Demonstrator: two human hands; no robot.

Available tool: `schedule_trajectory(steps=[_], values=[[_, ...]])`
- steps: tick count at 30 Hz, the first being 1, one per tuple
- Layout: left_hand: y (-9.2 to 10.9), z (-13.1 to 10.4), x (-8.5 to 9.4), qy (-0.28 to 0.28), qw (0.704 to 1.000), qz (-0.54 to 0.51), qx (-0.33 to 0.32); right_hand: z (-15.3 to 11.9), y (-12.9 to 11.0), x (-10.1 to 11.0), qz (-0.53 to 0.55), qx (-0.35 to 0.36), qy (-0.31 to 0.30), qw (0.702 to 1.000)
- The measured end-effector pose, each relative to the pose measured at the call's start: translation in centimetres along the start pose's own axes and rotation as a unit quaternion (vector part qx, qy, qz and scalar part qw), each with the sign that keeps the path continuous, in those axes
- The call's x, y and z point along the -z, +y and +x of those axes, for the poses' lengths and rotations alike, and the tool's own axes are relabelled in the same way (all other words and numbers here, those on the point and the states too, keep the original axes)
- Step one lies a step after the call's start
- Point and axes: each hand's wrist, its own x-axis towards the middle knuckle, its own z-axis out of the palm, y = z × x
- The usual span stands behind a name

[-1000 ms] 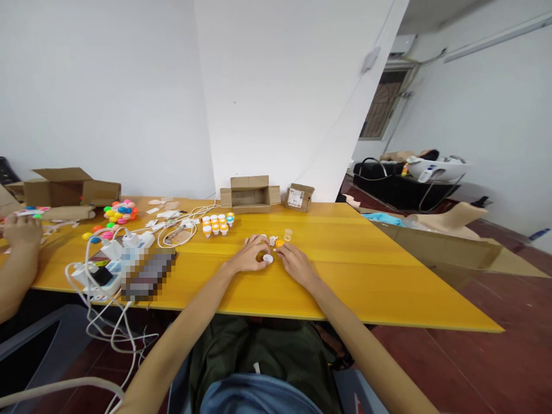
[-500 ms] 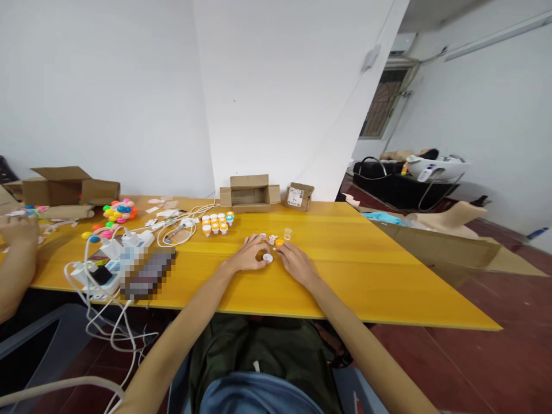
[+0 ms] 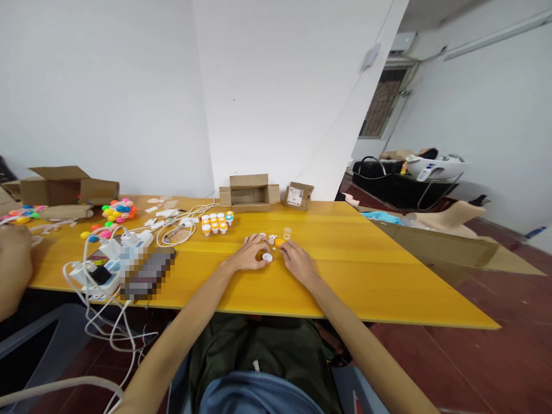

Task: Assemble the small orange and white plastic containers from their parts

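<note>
My left hand curves over the table, its thumb and fingers closed on a small white round disc. To the right, my right hand rests low over the wood with fingers drawn together. Its fingertips are beside an orange ring-shaped piece; whether they pinch anything is too small to see. A tiny white bit lies between the hands. Just beyond them are a white piece with holes and a small clear cup.
Several small white-topped containers with orange or blue bands stand left of my hands. Behind are an open carton and a smaller box. Power strips, cables, a blurred-out dark device and another person's hand are left.
My right fingertips have shifted slightly right, and more of the orange piece's surroundings shows. My left hand stays on the disc. The other person's hand at far left has moved lower.
</note>
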Motion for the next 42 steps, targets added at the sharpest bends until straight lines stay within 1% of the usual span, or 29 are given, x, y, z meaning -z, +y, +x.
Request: schedule_trajectory(steps=[8, 12, 16, 23, 25, 31, 38, 42], values=[[0.1, 0.0, 0.1, 0.011, 1.0, -0.018, 0.0, 0.1, 0.0, 0.0, -0.008, 0.024, -0.001, 1.0], [-0.3, 0.1, 0.1, 0.039, 0.999, -0.025, 0.008, 0.2, -0.1, 0.0, -0.016, 0.031, 0.002, 0.999], [-0.9, 0.2, -0.1, 0.074, 0.997, 0.0, 0.026, 0.1, -0.2, 0.0, -0.021, 0.036, 0.003, 0.999], [-1.2, 0.1, -0.5, 0.057, 0.997, 0.049, 0.004, -0.4, -0.6, 0.2, -0.016, 0.078, 0.011, 0.997], [-1.2, 0.1, -0.5, 0.056, 0.997, 0.05, 0.006, -0.4, -0.8, 0.3, -0.016, 0.08, 0.01, 0.997], [-1.4, 0.4, -0.4, 0.059, 0.998, 0.019, 0.032, -0.4, -1.0, 0.6, -0.02, 0.045, -0.017, 0.999], [-1.8, 0.7, -0.6, 0.071, 0.995, -0.047, 0.056, 0.0, -1.0, 0.4, -0.036, 0.037, -0.034, 0.998], [-1.9, 0.8, -0.7, 0.066, 0.991, -0.092, 0.069, 0.0, -1.3, 0.6, -0.043, 0.032, -0.045, 0.998]])
